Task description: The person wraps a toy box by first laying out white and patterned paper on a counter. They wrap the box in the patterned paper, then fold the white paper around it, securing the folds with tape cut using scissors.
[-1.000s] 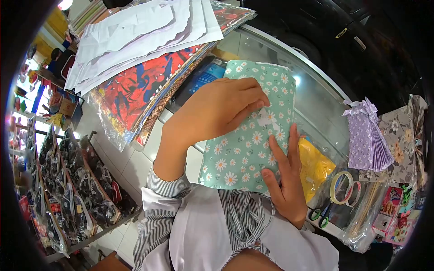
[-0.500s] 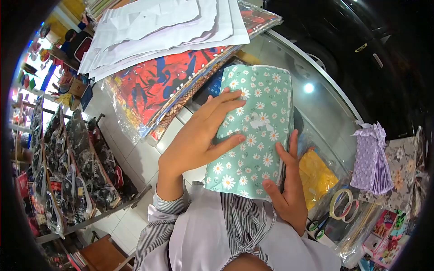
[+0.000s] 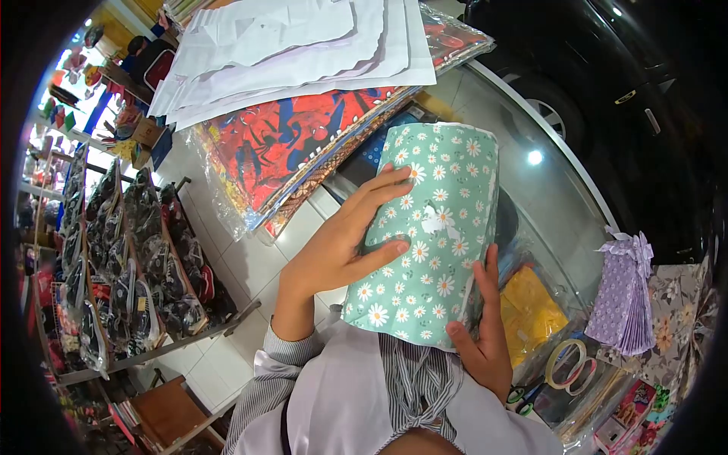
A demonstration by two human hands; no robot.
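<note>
A bulging bundle of green wrapping paper (image 3: 432, 182) printed with white daisies is held upright in front of my chest. White torn-looking patches show near its middle. My left hand (image 3: 341, 243) rests over its left side, thumb and fingers laid across the printed face. Along the lower right edge, my right hand (image 3: 487, 326) grips it, with the thumb in front and the fingers at the side. What lies inside or behind the paper is hidden.
A glass counter (image 3: 561, 182) carries white paper sheets (image 3: 288, 53) over red patterned wrapping sheets (image 3: 296, 133). To the right are a yellow packet (image 3: 531, 307), tape rolls (image 3: 565, 364), scissors (image 3: 527, 398) and a purple pleated paper piece (image 3: 626, 296). A rack of bagged shoes (image 3: 133, 280) stands left.
The paper's face is more rounded now, and its top edge sits slightly lower. Both hands stay on it, shifted slightly right and down in view. The surroundings shift as well with the head.
</note>
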